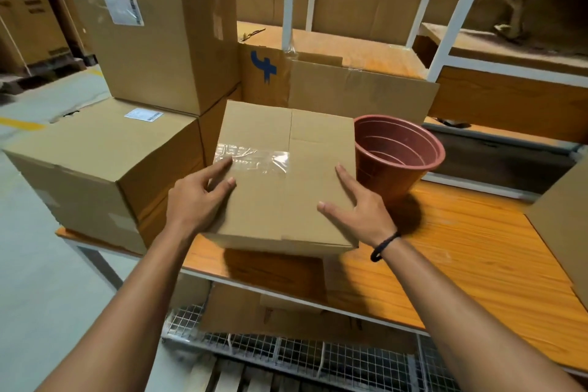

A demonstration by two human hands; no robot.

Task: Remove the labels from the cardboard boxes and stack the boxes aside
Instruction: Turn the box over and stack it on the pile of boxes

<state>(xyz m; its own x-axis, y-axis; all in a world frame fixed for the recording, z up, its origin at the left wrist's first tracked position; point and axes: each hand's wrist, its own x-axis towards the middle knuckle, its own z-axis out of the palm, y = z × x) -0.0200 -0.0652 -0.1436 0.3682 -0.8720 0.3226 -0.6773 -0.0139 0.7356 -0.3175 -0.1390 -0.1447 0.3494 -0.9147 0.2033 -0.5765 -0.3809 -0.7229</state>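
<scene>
A small cardboard box is held above the orange table, tilted toward me, with clear tape across its top flaps. My left hand grips its left edge, fingers over the tape's end. My right hand grips its right edge. To the left, two larger boxes are stacked: the upper box carries a white label on its front, and the lower box has a white label on top.
A reddish-brown plastic pot stands just right of the held box. An opened box with a blue mark sits behind. Another carton's corner juts in at the right edge. White shelf frames rise behind; a wire mesh shelf lies below.
</scene>
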